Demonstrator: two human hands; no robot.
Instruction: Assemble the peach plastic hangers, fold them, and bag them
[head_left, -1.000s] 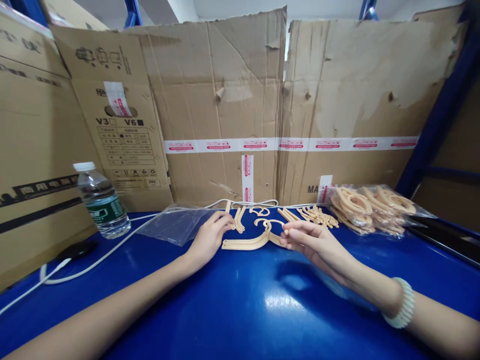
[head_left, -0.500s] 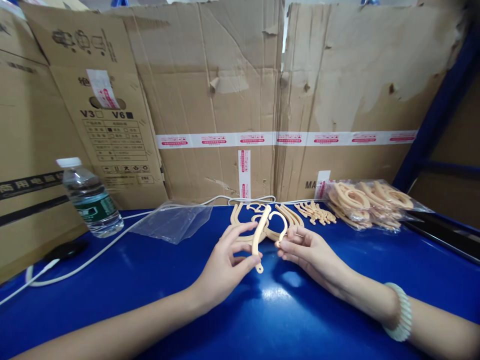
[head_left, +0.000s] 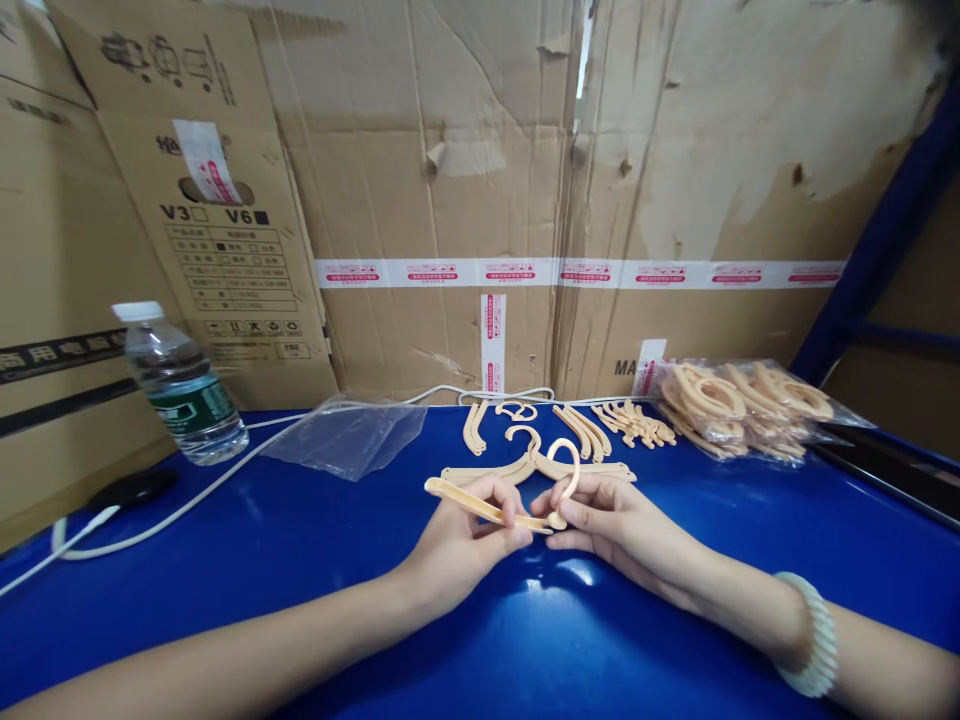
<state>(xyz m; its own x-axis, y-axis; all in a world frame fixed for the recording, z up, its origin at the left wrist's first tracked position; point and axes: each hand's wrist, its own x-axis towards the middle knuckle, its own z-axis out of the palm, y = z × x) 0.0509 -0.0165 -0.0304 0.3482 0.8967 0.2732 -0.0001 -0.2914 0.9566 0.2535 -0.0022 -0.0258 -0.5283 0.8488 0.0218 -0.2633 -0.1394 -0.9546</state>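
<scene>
My left hand [head_left: 469,540] pinches a beige plastic hanger arm [head_left: 461,497], which lies nearly level and points left. Between the fingertips of my right hand [head_left: 619,520] is a beige hanger hook [head_left: 574,465], its curve upward. The hook's lower end meets the right end of the arm; whether they are joined I cannot tell. Just beyond my hands an assembled hanger [head_left: 495,473] lies flat on the blue table [head_left: 360,640]. Behind it are loose hanger arms [head_left: 581,432], a couple of loose hooks [head_left: 517,411] and a heap of small hooks [head_left: 636,424].
Bagged hanger parts [head_left: 739,410] sit at the back right. A clear plastic bag [head_left: 352,437], a water bottle [head_left: 180,385], a black round device [head_left: 133,490] and white cables [head_left: 180,518] are on the left. Cardboard sheets [head_left: 420,330] wall the back.
My left hand has turned the hanger arm from upright to nearly level. Its end and the hook in my right hand have come together.
</scene>
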